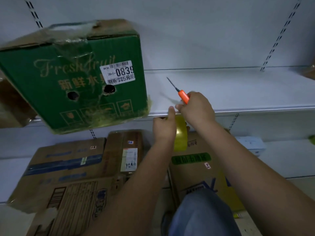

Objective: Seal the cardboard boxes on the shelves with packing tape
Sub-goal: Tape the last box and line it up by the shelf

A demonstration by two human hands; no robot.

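Above the white shelf (238, 92) front edge, at its left end, sits the green cardboard box (73, 77), tilted, its lower corner overhanging the edge; clear tape wrinkles over its top flaps, and a white barcode label and two round holes mark its face. Below the shelf lie brown cardboard boxes (68, 169). Just under the shelf edge, the yellow tape roll (181, 135) stands on edge, gripped by the left hand (164, 128). At the shelf edge, the right hand (196, 108) grips the orange-handled cutter (183, 96); its long axis slants, dark blade pointing up-left toward the green box.
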